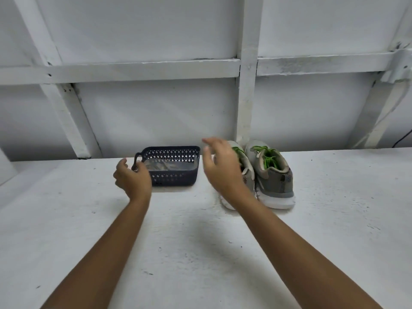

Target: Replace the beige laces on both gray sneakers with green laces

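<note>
Two gray sneakers stand side by side at the back of the white table, heels toward me, both threaded with green laces (268, 159). The right sneaker (275, 177) is in full view. The left sneaker (247, 168) is partly hidden behind my right hand (219, 168), which hovers in front of it with fingers spread and nothing in it. My left hand (132, 178) grips the handle at the left end of a dark blue perforated basket (176, 175). Beige laces (160, 166) lie inside the basket.
The white table (200, 241) runs to a white panelled wall (156, 112) with crossing beams just behind the basket and shoes. A vertical post (246, 97) rises directly behind the sneakers.
</note>
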A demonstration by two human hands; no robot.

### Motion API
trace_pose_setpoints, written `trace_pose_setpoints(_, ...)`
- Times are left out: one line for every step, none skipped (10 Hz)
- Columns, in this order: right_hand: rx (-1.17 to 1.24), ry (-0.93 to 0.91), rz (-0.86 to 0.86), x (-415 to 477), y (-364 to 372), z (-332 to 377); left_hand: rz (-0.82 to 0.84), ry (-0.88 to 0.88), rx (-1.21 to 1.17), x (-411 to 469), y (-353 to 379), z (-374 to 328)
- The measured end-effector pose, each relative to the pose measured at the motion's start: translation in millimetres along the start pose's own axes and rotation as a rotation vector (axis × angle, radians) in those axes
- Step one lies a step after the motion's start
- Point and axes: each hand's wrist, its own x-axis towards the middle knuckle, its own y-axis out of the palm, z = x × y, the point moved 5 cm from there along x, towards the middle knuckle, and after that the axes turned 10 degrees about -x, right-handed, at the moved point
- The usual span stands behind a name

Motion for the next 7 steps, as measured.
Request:
trace_pose_setpoints(-0.076,0.181,0.4,-8,55,-9,0.079,-0.207,0.03,21,-3,23)
trace_pose_setpoints(-0.172,0.281,0.599,-21,82,-22,0.202,-0.27,-0.008,24,6,39)
trace_pose_setpoints(-0.176,0.302,0.634,-26,92,-32,0.224,-0.277,-0.071,25,10,50)
trace_pose_setpoints(-0.196,0.285,0.629,-24,95,-34,0.221,-0.271,-0.078,24,10,50)
trace_pose_setpoints(-0.21,0.273,0.607,-22,95,-33,0.214,-0.262,-0.067,23,9,51)
trace_pose_setpoints(-0.198,0.276,0.606,-22,95,-36,0.211,-0.267,-0.076,24,9,55)
trace_pose_setpoints(-0.174,0.272,0.581,-24,94,-35,0.21,-0.258,-0.095,23,10,52)
